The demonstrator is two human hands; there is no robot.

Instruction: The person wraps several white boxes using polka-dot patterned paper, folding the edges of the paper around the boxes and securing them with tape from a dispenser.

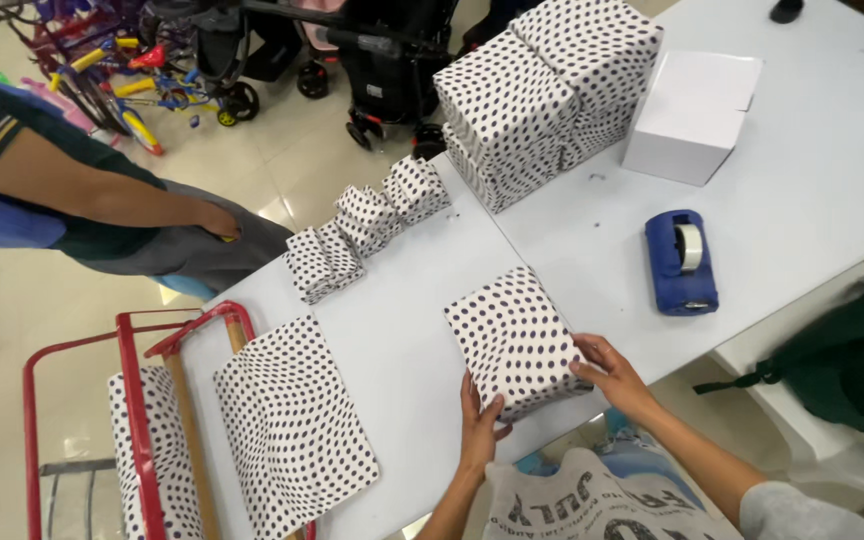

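Hands flat on wrapped polka-dot box (514, 340) at near table edge (552, 250): left hand (479, 425) presses near side, right hand (607, 372) fingers spread on right corner. Paper may spring loose; tape dispenser (682, 262) sits apart.

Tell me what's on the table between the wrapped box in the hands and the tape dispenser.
Nothing: in the head view, only bare white table separates the wrapped box from the tape dispenser.

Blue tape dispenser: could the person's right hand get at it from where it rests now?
Probably yes. The right hand rests on the wrapped dotted box, and the blue tape dispenser stands just beyond it on bare white table, nothing between them.
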